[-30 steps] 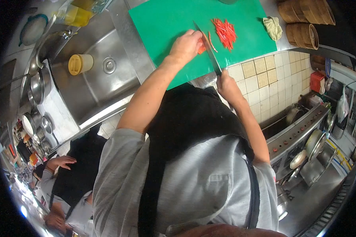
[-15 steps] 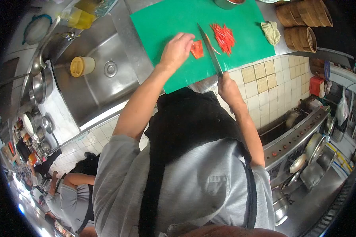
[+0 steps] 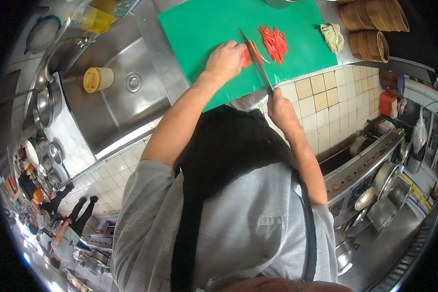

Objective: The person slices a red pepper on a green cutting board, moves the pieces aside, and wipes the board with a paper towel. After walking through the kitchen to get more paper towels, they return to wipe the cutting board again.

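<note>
A kitchen knife [image 3: 256,62] is gripped by its handle in my right hand [image 3: 281,110], its blade pointing away from me over the green cutting board [image 3: 199,29]. Curled fingers of my left hand [image 3: 225,62] rest on a red pepper piece [image 3: 247,59], which they partly cover. The blade stands close against the right side of that piece. Thin cut strips [image 3: 264,57] lie just right of the blade. Farther right is a heap of red pepper strips [image 3: 274,45].
Left of the board is a steel sink [image 3: 146,63] holding a yellow-lidded container [image 3: 98,80]. A crumpled cloth [image 3: 332,37] lies at the board's right edge, near bamboo steamers [image 3: 369,46]. A bowl [image 3: 279,2] sits at the far edge. Co-workers [image 3: 64,243] stand lower left.
My left hand has moved right and now covers more of the pepper piece. The knife has shifted slightly left, closer to the piece. A co-worker at lower left has moved farther away.
</note>
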Available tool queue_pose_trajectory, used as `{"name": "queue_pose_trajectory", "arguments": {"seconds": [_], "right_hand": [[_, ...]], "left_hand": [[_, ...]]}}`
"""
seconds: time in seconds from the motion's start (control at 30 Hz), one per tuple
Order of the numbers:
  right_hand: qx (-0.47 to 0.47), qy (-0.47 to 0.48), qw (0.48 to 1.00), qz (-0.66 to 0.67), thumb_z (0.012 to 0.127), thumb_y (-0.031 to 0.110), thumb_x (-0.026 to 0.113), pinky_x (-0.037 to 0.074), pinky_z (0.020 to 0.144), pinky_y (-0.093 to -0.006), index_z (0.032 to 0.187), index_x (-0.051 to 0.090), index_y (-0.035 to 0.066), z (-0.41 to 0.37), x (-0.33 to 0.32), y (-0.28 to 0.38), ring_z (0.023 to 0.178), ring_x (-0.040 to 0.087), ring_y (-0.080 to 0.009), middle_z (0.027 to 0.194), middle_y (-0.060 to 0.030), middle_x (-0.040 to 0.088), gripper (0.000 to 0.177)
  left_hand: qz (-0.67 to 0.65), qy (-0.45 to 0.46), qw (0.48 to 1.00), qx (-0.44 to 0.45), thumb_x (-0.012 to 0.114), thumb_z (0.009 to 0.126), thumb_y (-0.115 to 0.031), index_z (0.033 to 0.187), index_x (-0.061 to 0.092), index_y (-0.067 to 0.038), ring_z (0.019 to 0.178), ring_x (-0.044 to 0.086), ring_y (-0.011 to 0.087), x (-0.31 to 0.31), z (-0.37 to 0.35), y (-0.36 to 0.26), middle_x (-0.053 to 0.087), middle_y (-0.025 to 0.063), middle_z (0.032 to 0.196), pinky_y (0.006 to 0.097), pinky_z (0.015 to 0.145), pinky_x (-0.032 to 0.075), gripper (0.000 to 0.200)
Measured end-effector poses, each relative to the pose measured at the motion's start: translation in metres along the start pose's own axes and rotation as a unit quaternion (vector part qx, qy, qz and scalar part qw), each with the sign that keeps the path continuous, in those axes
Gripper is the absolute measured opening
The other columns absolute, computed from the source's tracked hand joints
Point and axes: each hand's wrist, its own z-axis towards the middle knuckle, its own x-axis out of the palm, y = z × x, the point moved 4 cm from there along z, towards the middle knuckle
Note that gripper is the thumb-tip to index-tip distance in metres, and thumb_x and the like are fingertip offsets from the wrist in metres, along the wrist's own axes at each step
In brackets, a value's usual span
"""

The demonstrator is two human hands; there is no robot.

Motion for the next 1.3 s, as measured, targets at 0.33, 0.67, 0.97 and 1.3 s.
{"name": "queue_pose_trajectory", "arguments": {"seconds": [0.33, 0.67, 0.97, 1.3], "right_hand": [[0.024, 0.019, 1.0, -0.006, 0.101, 0.011, 0.053, 0.052, 0.07, -0.0662, 0.106, 0.044, 0.0, -0.014, 0.001, 0.001, 0.079, 0.066, -0.0577, 0.078, -0.0371, 0.066, 0.015], [-0.018, 0.011, 1.0, 0.012, 0.102, 0.007, 0.052, 0.05, 0.068, -0.0649, 0.105, 0.045, -0.005, 0.025, 0.018, -0.003, 0.08, 0.065, -0.0586, 0.078, -0.0384, 0.064, 0.015], [0.024, 0.043, 0.999, -0.001, 0.101, 0.011, 0.051, 0.051, 0.072, -0.0665, 0.106, 0.043, -0.001, -0.017, 0.001, 0.005, 0.083, 0.065, -0.0592, 0.083, -0.0391, 0.066, 0.016], [-0.025, 0.022, 0.999, 0.019, 0.101, 0.011, 0.051, 0.051, 0.072, -0.0666, 0.105, 0.044, -0.003, 0.025, 0.018, 0.002, 0.084, 0.066, -0.0587, 0.083, -0.0396, 0.066, 0.016]], "left_hand": [[0.03, 0.02, 0.999, -0.014, 0.07, 0.09, -0.019, 0.117, 0.068, -0.008, 0.098, 0.069, 0.0389, -0.002, 0.009, -0.005, 0.067, 0.0165, 0.104, 0.0508, 0.087, 0.058, 0.028], [-0.003, -0.013, 1.0, 0.002, 0.073, 0.09, -0.02, 0.116, 0.068, -0.009, 0.096, 0.069, 0.0397, 0.004, 0.002, 0.002, 0.067, 0.0163, 0.105, 0.0508, 0.085, 0.058, 0.028], [0.024, 0.005, 1.0, -0.008, 0.071, 0.09, -0.02, 0.111, 0.068, -0.009, 0.098, 0.069, 0.0386, 0.0, 0.004, -0.002, 0.067, 0.0156, 0.104, 0.0505, 0.087, 0.058, 0.023], [0.0, -0.019, 1.0, 0.008, 0.071, 0.091, -0.019, 0.111, 0.068, -0.009, 0.094, 0.069, 0.0383, 0.003, 0.001, 0.003, 0.067, 0.0157, 0.101, 0.0503, 0.085, 0.058, 0.023]]}}
